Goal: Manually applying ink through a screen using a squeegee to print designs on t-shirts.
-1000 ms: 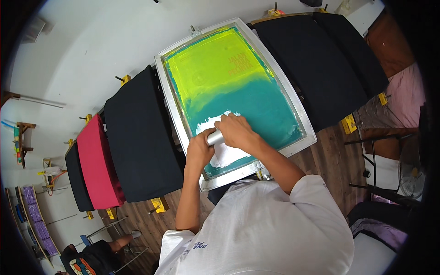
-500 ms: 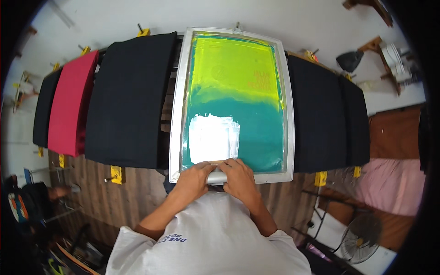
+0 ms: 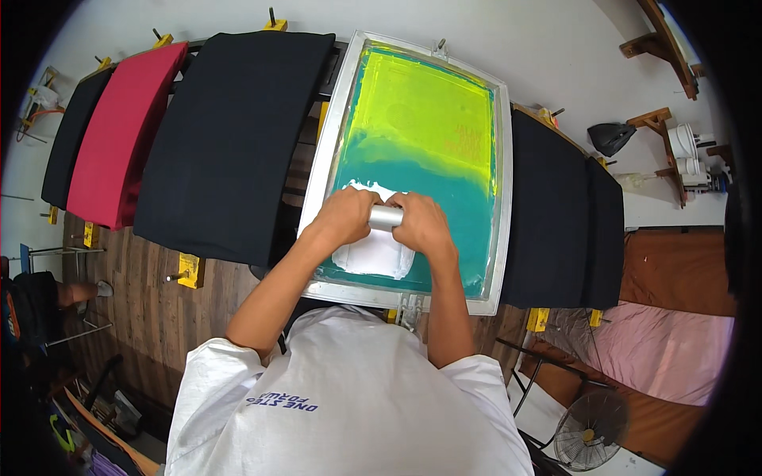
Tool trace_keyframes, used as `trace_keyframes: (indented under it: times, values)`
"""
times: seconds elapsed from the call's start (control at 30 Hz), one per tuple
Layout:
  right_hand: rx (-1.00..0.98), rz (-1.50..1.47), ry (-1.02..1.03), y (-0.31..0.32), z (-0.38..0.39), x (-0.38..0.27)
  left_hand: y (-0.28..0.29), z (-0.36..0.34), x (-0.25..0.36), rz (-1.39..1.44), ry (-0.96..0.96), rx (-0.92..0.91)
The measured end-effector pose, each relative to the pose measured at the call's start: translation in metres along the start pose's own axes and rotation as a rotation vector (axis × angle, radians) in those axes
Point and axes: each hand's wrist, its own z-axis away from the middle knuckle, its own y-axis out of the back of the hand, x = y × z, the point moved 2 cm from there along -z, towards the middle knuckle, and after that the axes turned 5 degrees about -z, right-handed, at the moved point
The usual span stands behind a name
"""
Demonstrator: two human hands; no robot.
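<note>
A screen-printing frame (image 3: 330,143) with a silver metal rim lies in front of me. Its mesh is teal, with a yellow-green area (image 3: 421,95) over the far part. White ink (image 3: 369,258) covers a patch on the near left of the mesh. My left hand (image 3: 345,218) and my right hand (image 3: 423,224) are both closed around a squeegee (image 3: 386,216) with a silver handle, one at each side of it. The squeegee stands over the far part of the white patch; its blade is hidden from view.
Boards covered in black fabric (image 3: 230,143) and pink fabric (image 3: 123,143) stand to the left; more black-covered boards (image 3: 552,214) stand to the right. Yellow clamps (image 3: 190,270) show at their ends. A fan (image 3: 590,432) stands at the lower right.
Both hands have moved with the squeegee from the frame's near edge away from me, over the white ink. The view has tilted slightly, and a hinge clamp at the near rim now shows.
</note>
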Motion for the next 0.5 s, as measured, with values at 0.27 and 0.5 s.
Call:
trace_keyframes:
  times: [0.27,0.5]
  values:
    - [0.189,-0.058,0.109,-0.025,0.042,-0.001,-0.014,0.039,0.012,0.149,-0.013,0.053]
    - [0.144,-0.1,0.082,-0.038,0.078,-0.003,-0.023,0.077,0.026,0.172,0.053,0.018]
